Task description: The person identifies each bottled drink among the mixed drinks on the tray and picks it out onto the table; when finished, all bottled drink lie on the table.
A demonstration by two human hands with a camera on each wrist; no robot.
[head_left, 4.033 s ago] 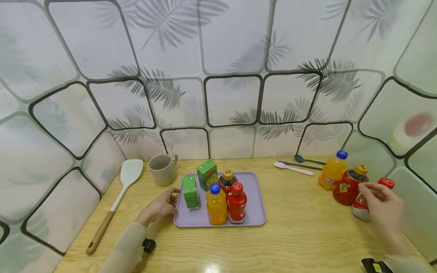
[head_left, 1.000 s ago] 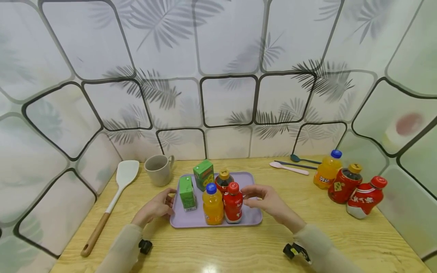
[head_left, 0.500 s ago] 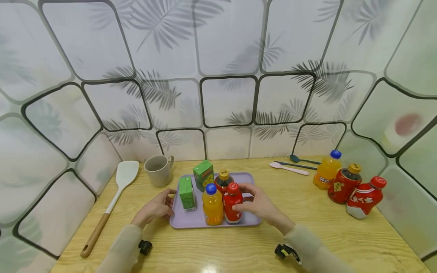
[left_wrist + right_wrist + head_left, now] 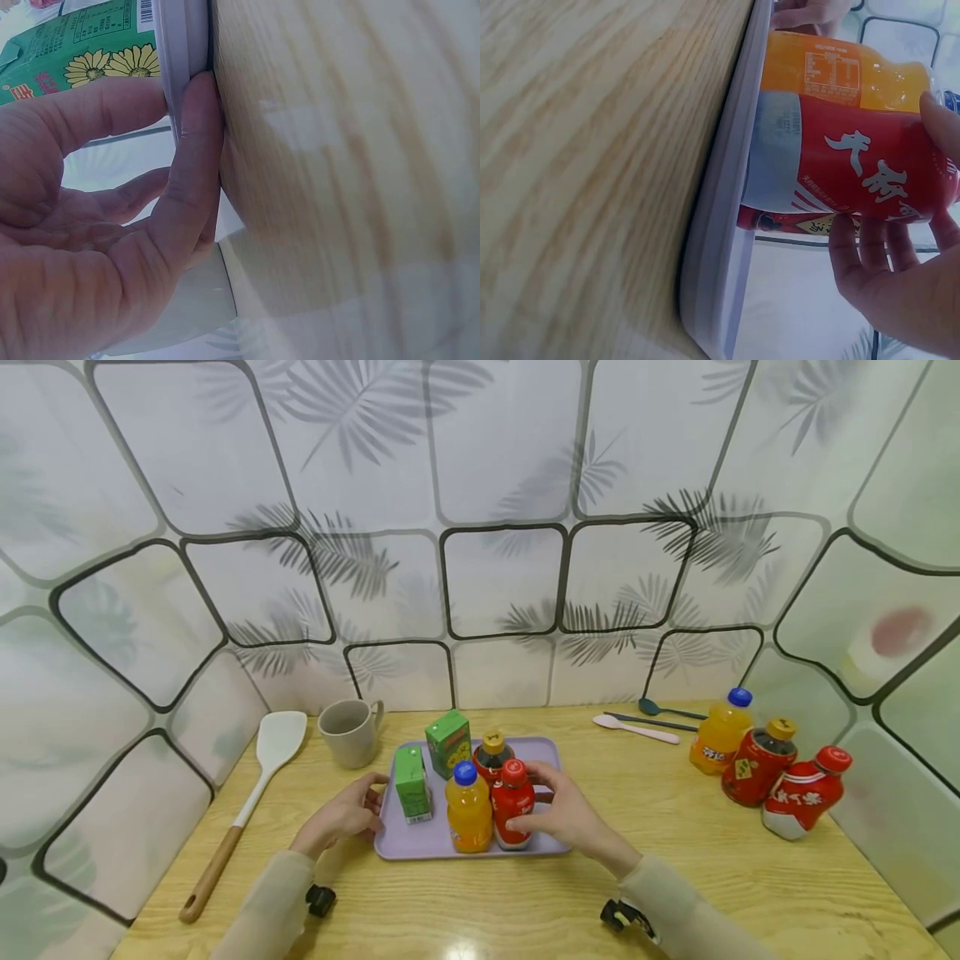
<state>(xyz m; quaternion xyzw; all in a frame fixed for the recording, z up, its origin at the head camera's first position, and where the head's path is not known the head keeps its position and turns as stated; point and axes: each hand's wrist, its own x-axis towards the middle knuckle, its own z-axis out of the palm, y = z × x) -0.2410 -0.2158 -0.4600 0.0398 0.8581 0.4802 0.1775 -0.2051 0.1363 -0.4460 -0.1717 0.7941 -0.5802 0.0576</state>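
A lilac tray (image 4: 420, 843) lies on the table, and my left hand (image 4: 343, 817) pinches its left rim; the left wrist view shows thumb and finger (image 4: 196, 142) on either side of that rim. My right hand (image 4: 570, 817) holds the red milk-drink bottle (image 4: 855, 161) standing at the tray's front, thumb on one side and fingers on the other. Beside that bottle stands an orange soda bottle (image 4: 470, 817) with a blue cap. Behind them is a dark drink bottle (image 4: 492, 753) with a yellow cap, partly hidden. Two green drink cartons (image 4: 412, 785) stand on the tray's left part.
A grey mug (image 4: 349, 737) and a white spatula (image 4: 281, 739) with a wooden handle are on the left. At right stand an orange soda bottle (image 4: 722, 735), a dark drink bottle (image 4: 759, 764) and a red bottle (image 4: 802, 797). Several spoon-like utensils (image 4: 645, 729) lie near the back wall.
My right hand has come from the bottles at the far right to the tray and closed round the red bottle there. My left hand has stayed at the tray's left rim.
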